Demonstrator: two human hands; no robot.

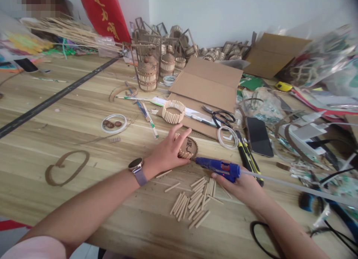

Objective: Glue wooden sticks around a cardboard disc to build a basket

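Observation:
My left hand point(163, 156), with a watch on its wrist, grips a small round brown base point(191, 144) at its left side. Dark characters mark the base, and short wooden sticks stand along part of its rim; my fingers hide some of it. In my right hand point(247, 188) is a blue hot glue gun point(214, 167), its nozzle at the base's near right edge. A clear glue stick point(291, 185) runs out of the gun's back. Loose short wooden sticks point(195, 197) lie in a pile just below. Beyond my left hand sits a ring of upright sticks point(173, 116).
Scissors point(219, 116), a phone point(259, 136), yellow-black cutters point(248, 154) and a tape roll point(228, 137) lie at right. Cardboard point(207, 78) and finished stick baskets point(147, 78) stand behind. At left are a brown strip loop point(68, 169) and a white ring point(114, 124) holding brown beads.

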